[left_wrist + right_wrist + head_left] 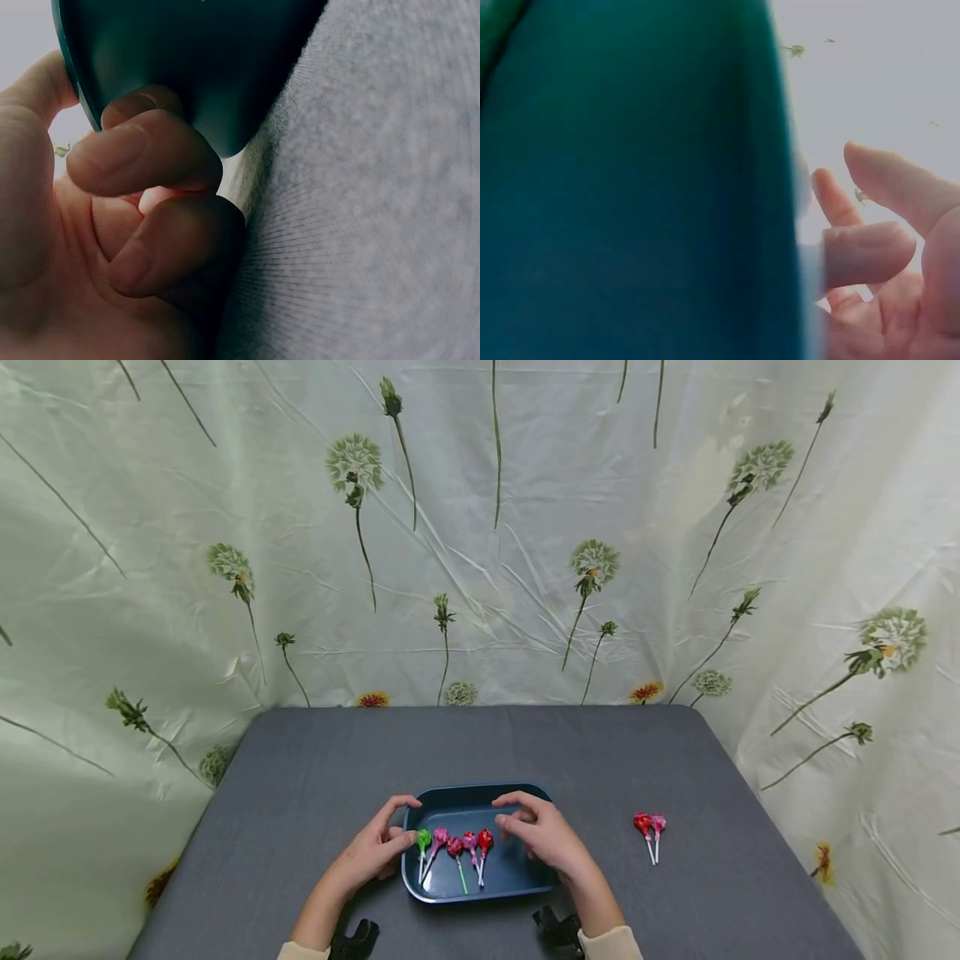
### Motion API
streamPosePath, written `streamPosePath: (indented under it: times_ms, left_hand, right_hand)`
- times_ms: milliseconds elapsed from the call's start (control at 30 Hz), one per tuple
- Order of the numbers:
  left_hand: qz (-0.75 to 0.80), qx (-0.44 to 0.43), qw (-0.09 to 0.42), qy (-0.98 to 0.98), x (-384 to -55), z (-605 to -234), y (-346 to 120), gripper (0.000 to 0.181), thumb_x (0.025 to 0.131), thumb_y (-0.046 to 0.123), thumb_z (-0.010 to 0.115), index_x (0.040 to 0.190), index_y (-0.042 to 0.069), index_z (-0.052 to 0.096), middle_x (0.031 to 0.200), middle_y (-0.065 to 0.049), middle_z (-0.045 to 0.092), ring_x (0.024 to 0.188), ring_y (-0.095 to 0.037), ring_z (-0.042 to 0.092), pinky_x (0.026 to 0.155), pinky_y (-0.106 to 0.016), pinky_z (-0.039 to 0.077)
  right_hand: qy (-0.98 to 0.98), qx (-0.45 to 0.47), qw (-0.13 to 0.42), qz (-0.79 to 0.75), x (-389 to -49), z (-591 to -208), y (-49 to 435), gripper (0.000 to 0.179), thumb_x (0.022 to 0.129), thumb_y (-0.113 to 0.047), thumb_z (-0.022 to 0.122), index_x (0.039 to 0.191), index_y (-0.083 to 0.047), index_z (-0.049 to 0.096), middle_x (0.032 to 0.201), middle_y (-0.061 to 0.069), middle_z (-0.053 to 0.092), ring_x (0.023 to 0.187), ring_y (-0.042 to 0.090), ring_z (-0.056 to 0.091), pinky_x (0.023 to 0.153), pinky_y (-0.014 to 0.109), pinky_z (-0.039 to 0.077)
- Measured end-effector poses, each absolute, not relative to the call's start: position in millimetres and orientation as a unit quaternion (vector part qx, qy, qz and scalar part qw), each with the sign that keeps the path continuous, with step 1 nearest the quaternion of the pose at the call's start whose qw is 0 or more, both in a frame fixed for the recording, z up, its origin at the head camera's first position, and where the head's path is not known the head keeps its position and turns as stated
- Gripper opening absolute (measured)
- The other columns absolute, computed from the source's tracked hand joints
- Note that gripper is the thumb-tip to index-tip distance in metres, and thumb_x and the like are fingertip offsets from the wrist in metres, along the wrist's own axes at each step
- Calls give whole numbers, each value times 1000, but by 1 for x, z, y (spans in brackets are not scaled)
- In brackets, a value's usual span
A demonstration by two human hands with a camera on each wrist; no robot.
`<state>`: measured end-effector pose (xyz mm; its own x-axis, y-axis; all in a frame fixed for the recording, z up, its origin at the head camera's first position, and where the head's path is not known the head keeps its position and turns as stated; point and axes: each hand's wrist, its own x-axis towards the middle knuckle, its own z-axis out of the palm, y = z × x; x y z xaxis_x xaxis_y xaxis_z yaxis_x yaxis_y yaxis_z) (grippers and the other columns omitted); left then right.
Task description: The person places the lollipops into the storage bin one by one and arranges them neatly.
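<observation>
A dark blue tray (517, 872) lies on the table, with several lollipops in a row across its left and middle part. At the left end is a green lollipop (423, 839), then a pink lollipop (440, 836); a red lollipop (485, 839) ends the row on the right. My left hand (367, 856) holds the tray's left side, thumb at the rim and other fingers curled against the outer wall, as the left wrist view shows. Over the tray's right part hovers my right hand (551, 839), fingers parted and loosely bent, with nothing visible between them.
To the right of the tray, a red lollipop (642, 821) and a pink lollipop (658, 822) lie side by side on the grey table (337, 752). A white curtain (480, 568) with dandelion prints hangs behind and beside the table.
</observation>
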<state>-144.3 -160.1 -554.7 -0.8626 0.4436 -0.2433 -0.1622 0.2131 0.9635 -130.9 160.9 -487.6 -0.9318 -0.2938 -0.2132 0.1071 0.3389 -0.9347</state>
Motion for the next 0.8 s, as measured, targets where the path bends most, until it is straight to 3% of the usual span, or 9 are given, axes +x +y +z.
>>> streamPosePath:
  times_ms: [133,333,567,800]
  left_hand:
    - [620,99,244,739,-144,-555,-161,57,107,26,62,154,17,33,69,2,53,50,-11,44,50,-23,42]
    - [621,97,244,739,-145,-555,-160,56,106,26,63,154,18,34,68,3,53,49,-11,45,49,-23,42]
    - [618,100,244,740,-144,-556,-160,56,106,27,62,154,17,33,68,2,53,50,-12,47,49,-23,43]
    - [619,95,244,741,-145,-556,-161,56,106,27,63,153,20,34,67,4,54,49,-10,47,50,-22,43]
  right_hand:
    - [780,-42,176,-599,-132,-485,171,46,102,-29,71,139,-3,61,96,22,75,53,12,41,53,26,38]
    - [764,-33,176,-620,-133,-481,193,47,104,-27,68,143,-3,56,93,3,73,54,9,45,52,24,36]
    - [751,-16,168,-638,-128,-481,223,53,106,-29,66,148,-1,50,95,2,73,54,7,44,53,23,36]
    - [747,28,144,-648,-120,-481,244,48,105,-29,66,145,-6,54,94,1,73,53,8,42,51,23,33]
